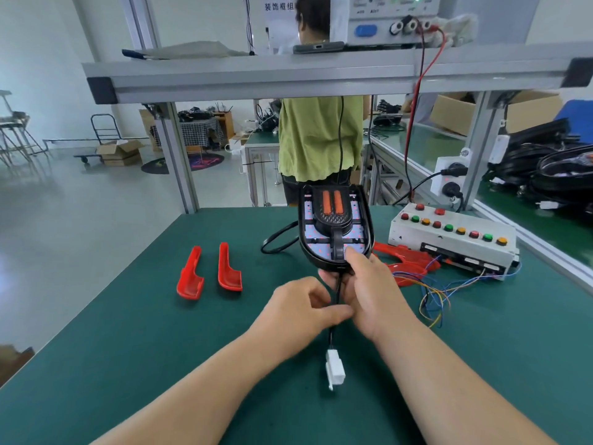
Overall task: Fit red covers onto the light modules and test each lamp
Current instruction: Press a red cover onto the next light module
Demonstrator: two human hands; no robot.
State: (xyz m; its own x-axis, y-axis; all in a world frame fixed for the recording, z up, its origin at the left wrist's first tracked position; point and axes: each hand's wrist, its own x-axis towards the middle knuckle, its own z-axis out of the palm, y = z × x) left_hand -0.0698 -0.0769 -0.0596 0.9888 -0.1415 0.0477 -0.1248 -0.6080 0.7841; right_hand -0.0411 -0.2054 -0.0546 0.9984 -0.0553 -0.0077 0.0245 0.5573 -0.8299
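Right hand [369, 290] grips the light module [333, 226] by its near end, held upright above the green mat [160, 332] with the thumb on its open face. Left hand [301, 311] pinches the module's black cable [330, 335], and the white connector [334, 369] dangles unplugged below. No cover on this module yet: 2 red covers [191, 274] lie loose on the mat to the left, with more red parts [404, 261] beside the button test box [449, 242], so I judge fitting and lamp test both still to do here.

Black light module [335, 226], uncovered, stood upright above right hand [369, 290]; white connector [334, 372] hung below. Two red covers [228, 277] lay left of left hand [301, 311].
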